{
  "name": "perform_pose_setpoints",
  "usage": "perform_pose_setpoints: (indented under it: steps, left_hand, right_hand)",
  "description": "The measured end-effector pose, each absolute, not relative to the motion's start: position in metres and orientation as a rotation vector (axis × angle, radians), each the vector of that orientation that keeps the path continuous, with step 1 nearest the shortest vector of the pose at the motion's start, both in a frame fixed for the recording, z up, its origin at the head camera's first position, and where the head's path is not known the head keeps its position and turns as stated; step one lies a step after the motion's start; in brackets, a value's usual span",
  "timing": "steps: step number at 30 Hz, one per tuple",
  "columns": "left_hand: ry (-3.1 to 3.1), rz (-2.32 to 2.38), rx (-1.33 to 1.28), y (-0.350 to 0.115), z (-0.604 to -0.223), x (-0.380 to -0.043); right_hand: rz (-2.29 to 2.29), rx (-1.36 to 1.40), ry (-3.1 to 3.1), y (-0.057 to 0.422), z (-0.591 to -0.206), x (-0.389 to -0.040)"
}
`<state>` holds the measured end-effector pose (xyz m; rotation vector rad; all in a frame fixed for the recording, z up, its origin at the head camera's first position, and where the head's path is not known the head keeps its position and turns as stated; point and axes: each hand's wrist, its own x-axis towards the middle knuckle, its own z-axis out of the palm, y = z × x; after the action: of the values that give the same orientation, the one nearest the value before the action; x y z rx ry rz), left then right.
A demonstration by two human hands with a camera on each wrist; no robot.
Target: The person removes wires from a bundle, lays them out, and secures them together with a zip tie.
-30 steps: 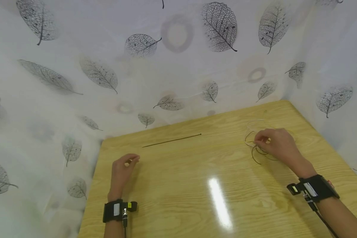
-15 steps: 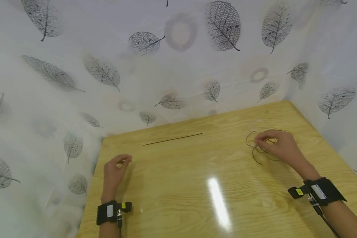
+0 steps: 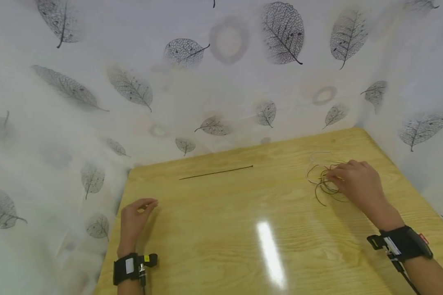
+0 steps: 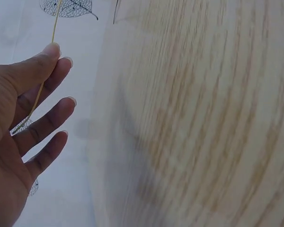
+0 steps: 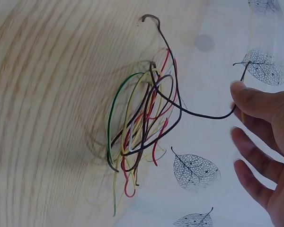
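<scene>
Right hand point(image 3: 358, 184): over the far right part of the wooden table point(image 3: 221, 246), fingers reaching into a loose tangle of thin coloured wires point(image 3: 325, 182). In the right wrist view the fingers point(image 5: 255, 106) are nearly straight and spread; one dark strand runs from the tangle point(image 5: 142, 118) up to the topmost fingertip, and whether it is pinched there cannot be told. Strands seen: green, red, yellow, dark brown or black.

Left hand point(image 3: 133, 221): at the near left edge of the table, well apart from the tangle. Fingers are loosely curved; a thin pale yellow strand point(image 4: 42, 80) lies across the fingers point(image 4: 42, 66) and past the topmost fingertip.

Straight dark wire point(image 3: 215, 172): lies alone on the table towards the far edge, between the two hands, touched by neither.

Surround: white sheet printed with grey skeleton leaves point(image 3: 221, 82) behind and beside the table. Black wrist straps point(image 3: 406, 243) on both arms.
</scene>
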<state>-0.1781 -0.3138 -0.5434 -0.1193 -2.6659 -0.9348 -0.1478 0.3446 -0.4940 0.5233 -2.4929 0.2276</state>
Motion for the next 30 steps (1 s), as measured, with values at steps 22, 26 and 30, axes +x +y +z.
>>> perform_pose_setpoints:
  steps: [22, 26, 30]
  left_hand:
    - [-2.808, -0.884, 0.125, -0.342, -0.552, -0.162]
    - [-2.781, -0.854, 0.174, -0.348, -0.558, -0.157]
    - [-2.771, -0.820, 0.229, -0.351, -0.563, -0.153]
  right_hand:
    - [0.300, 0.567, -2.556, 0.335, -0.504, -0.139]
    - [0.282, 0.537, -2.579, 0.334, -0.507, -0.137]
    - [0.294, 0.522, -2.623, 0.334, -0.512, -0.138]
